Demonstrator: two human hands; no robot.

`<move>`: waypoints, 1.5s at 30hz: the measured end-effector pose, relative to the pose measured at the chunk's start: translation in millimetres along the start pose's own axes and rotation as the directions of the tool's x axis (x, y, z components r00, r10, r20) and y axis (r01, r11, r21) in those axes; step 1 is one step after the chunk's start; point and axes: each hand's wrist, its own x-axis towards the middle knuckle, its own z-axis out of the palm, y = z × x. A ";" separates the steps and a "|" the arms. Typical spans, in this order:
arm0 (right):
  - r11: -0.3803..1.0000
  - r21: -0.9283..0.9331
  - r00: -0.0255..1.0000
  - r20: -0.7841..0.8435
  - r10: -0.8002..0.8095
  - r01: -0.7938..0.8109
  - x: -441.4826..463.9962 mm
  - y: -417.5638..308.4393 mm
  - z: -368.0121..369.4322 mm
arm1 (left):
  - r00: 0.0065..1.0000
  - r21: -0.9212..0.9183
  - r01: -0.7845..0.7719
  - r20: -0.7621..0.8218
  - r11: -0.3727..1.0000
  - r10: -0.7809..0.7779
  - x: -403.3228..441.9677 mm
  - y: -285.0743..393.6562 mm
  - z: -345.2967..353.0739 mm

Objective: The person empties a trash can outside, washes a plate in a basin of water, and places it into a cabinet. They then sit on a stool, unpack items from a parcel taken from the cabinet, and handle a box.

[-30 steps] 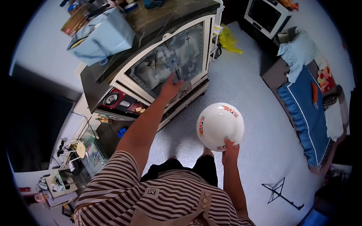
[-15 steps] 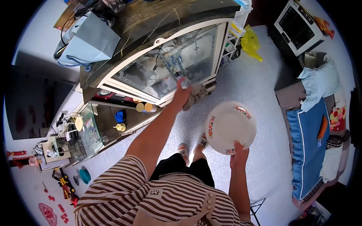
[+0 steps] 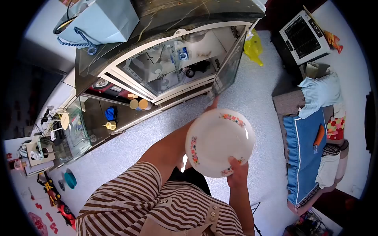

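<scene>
A white plate (image 3: 218,137) with floral patterns on its rim is in my right hand (image 3: 238,173), thumb on the upper face. Past the plate's far edge, a bit of my left hand (image 3: 214,104) shows at the lower corner of the swung-out glass cabinet door (image 3: 229,70). The plate covers most of that hand, so its grip cannot be made out. Inside the open half of the display cabinet (image 3: 157,97) lie a small blue packet (image 3: 183,54), a dark item (image 3: 201,67) and a metal pot (image 3: 193,37).
A light blue gift bag (image 3: 106,23) stands on the dark marbled cabinet top (image 3: 165,17). Jars (image 3: 139,104) sit on the low shelf at left. A yellow plastic bag (image 3: 253,48) is on the floor beyond the door. To the right is a sofa with a blue cover (image 3: 307,153).
The glass door has swung outward, opening the cabinet's right half. The plate has moved left, in front of my left hand. The greyish cloth by that hand is out of sight.
</scene>
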 end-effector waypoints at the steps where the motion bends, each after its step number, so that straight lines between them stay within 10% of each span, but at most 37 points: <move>1: 1.000 0.030 1.000 0.031 0.001 -0.002 4.6 1.4 9.2 | 1.000 -0.001 0.003 0.000 1.000 -0.003 -3.4 -7.3 0.6; 13: 0.976 -0.104 0.981 0.005 -0.193 0.192 138.6 36.9 70.2 | 0.967 0.142 -0.031 0.255 0.989 -0.006 -2.6 -100.9 96.2; 15: 0.856 -0.511 0.974 -0.147 -0.174 0.075 166.8 49.8 78.9 | 0.957 0.204 -0.061 0.291 0.977 -0.001 9.3 -107.9 100.7; 19: 0.989 -0.009 0.989 -0.022 -0.148 0.148 184.9 53.2 89.7 | 0.904 0.392 -0.413 0.288 0.822 0.316 44.7 -174.7 83.3; 21: 0.992 0.052 0.990 -0.088 -0.112 0.117 174.7 38.8 90.0 | 0.954 0.099 0.061 0.288 0.993 -0.087 -6.6 -103.5 -21.8; 27: 0.975 0.116 0.975 -0.139 -0.172 0.188 224.3 47.8 47.3 | 0.984 0.195 0.172 -0.070 0.966 -0.162 -26.5 -117.4 -136.5; 35: 0.979 0.202 1.000 0.016 0.026 -0.028 383.3 129.7 71.1 | 0.837 -0.228 0.512 -0.082 0.828 -0.540 -92.0 -139.3 -122.0; 40: 0.961 0.253 0.993 0.071 0.098 -0.113 465.7 139.2 110.9 | 0.802 -0.141 0.582 -0.064 0.801 -0.594 -128.7 -143.1 -103.8; 42: 0.992 -0.082 0.972 0.206 0.112 -0.096 505.8 138.6 128.5 | 0.815 0.085 0.576 -0.135 0.813 -0.563 -130.9 -163.6 -98.9; 45: 0.981 -0.173 0.916 0.374 0.145 -0.085 542.2 176.3 141.4 | 0.805 -0.050 0.583 -0.102 0.811 -0.584 -147.4 -171.3 -95.3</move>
